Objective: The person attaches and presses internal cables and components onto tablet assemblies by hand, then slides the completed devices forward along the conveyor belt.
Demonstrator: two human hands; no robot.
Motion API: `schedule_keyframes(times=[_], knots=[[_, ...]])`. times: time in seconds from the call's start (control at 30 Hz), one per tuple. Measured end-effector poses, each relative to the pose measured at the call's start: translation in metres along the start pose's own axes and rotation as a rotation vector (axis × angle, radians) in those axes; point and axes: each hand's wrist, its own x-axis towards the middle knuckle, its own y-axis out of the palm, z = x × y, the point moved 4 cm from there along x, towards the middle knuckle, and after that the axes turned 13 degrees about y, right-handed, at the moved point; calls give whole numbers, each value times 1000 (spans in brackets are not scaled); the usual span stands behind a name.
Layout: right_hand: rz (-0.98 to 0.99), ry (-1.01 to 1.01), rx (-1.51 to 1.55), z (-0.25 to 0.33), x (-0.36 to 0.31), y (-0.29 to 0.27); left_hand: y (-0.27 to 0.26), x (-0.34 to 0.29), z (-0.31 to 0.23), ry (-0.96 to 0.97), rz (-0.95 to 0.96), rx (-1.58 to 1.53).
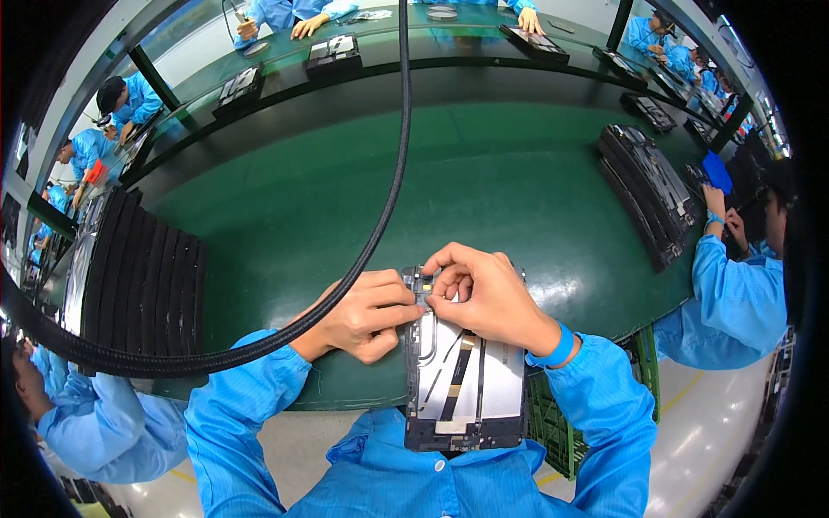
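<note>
An opened tablet (501,380) lies at the near edge of the green table, its lower end overhanging toward me. Inside its black frame show a silver panel, dark flat cables and a small yellow patch near the upper end. My left hand (367,315) is closed, its curled fingertips at the tablet's upper left edge. From the right, my right hand (492,298) reaches over the upper end, thumb and forefinger pinched close to the left fingertips. Whatever either hand grips is too small or hidden to make out. A blue band (555,345) circles my right wrist.
A thick black hose (393,181) hangs in front, curving to the left. Black trays (142,276) stand stacked at left; another stack (648,194) holding device parts is at right. Green crates (553,423) sit below the table edge. Co-workers in blue work on both sides and across.
</note>
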Motion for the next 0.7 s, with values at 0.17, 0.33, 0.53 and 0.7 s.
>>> schedule_keyframes(times=[0.17, 0.33, 0.53, 0.7], knots=[[-15, -82, -53, 4, -7, -7, 7, 5, 0, 75, 54, 34], [-187, -197, -194, 23, -37, -55, 2, 1, -6, -67, 60, 44], [-833, -398, -836, 36, -76, -213, 34, 26, -108, -71, 275, -150], [-760, 303, -1045, -37, -93, -370, 82, 31, -130, 63, 490, -137]])
